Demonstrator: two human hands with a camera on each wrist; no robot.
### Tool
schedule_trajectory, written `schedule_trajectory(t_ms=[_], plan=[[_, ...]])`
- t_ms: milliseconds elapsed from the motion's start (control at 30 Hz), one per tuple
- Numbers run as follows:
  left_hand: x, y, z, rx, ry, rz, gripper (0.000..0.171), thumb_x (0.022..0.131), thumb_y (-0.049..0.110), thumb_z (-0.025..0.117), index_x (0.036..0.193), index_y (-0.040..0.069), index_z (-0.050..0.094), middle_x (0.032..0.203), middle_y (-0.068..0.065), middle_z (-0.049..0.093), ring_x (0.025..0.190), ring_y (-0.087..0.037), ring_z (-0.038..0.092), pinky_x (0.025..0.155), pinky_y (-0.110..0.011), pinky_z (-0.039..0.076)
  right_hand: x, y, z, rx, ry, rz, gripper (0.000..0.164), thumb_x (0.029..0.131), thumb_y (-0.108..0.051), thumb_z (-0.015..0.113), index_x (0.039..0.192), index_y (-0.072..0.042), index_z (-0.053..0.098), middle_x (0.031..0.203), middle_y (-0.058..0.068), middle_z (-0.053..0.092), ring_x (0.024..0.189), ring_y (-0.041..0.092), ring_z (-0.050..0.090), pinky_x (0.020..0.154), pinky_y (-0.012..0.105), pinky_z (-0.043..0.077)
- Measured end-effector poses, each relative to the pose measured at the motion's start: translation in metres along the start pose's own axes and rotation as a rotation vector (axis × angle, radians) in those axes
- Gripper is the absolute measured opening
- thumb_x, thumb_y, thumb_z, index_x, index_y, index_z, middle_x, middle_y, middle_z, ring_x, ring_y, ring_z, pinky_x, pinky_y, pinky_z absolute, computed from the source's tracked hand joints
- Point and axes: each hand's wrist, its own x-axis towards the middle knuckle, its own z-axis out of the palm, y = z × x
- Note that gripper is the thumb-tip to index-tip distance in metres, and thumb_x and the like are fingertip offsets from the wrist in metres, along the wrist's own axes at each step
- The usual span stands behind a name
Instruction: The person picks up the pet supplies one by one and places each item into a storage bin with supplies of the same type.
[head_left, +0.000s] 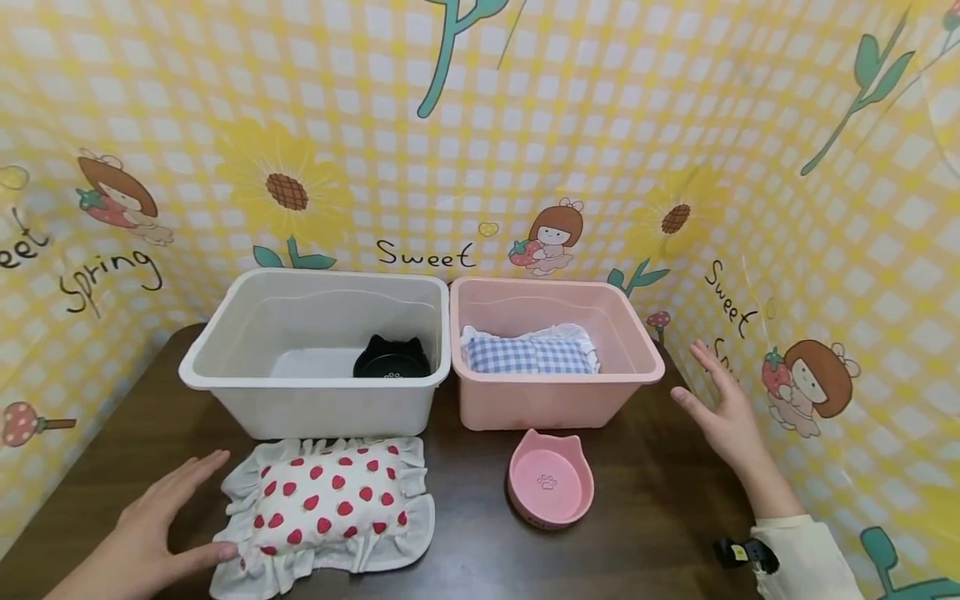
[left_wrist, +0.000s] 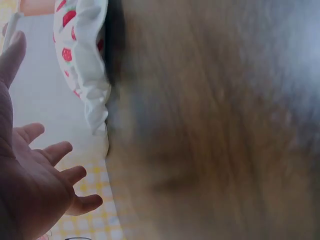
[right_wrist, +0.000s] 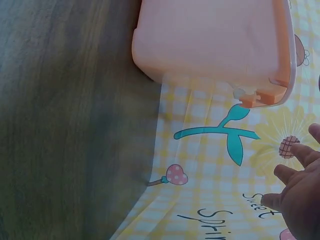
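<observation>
My left hand, fingers spread, is beside the left edge of a small ruffled pillow with a strawberry print; its thumb overlaps the ruffle in the head view. In the left wrist view that hand holds nothing. To the right of the pink bin, my right hand is raised with thumb and fingers apart and nothing in its grasp. A pink cat-eared bowl with a paw mark lies on the table in front of that bin. Inside the bin rests a blue-and-white checked pillow.
A white bin stands left of the pink one, their rims close together. It contains a black cat-eared bowl. Behind the dark wooden table hangs a yellow checked cloth, which also runs along both sides.
</observation>
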Motion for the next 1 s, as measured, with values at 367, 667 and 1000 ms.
schedule_trajectory(t_ms=[367, 667, 1000], plan=[[-0.003, 0.002, 0.019, 0.081, 0.023, -0.025, 0.09, 0.067, 0.039, 0.096, 0.145, 0.021, 0.054, 0.14, -0.018, 0.057, 0.124, -0.029, 0.049, 0.085, -0.067, 0.045, 0.016, 0.0, 0.008, 0.0, 0.001, 0.03, 0.062, 0.097, -0.018, 0.073, 0.153, -0.023, 0.048, 0.163, 0.006, 0.039, 0.153, 0.031, 0.029, 0.118, 0.067, 0.022], [0.0, 0.012, 0.033, 0.13, 0.047, -0.013, 0.086, 0.059, 0.045, 0.097, 0.132, 0.021, 0.061, 0.134, -0.02, 0.061, 0.119, -0.037, 0.048, 0.087, -0.073, 0.032, 0.019, 0.003, 0.017, 0.045, 0.02, 0.046, 0.051, 0.096, -0.016, 0.073, 0.145, -0.013, 0.057, 0.159, 0.009, 0.045, 0.148, 0.007, 0.036, 0.122, 0.053, 0.026], [0.002, 0.019, 0.029, 0.143, -0.048, -0.175, 0.063, 0.068, 0.058, 0.089, 0.114, 0.022, 0.066, 0.139, -0.02, 0.06, 0.126, -0.046, 0.045, 0.092, -0.078, 0.02, 0.021, 0.007, 0.026, 0.07, 0.051, 0.014, 0.038, 0.093, -0.013, 0.077, 0.13, -0.007, 0.068, 0.148, 0.011, 0.058, 0.139, 0.002, 0.048, 0.111, 0.011, 0.031]])
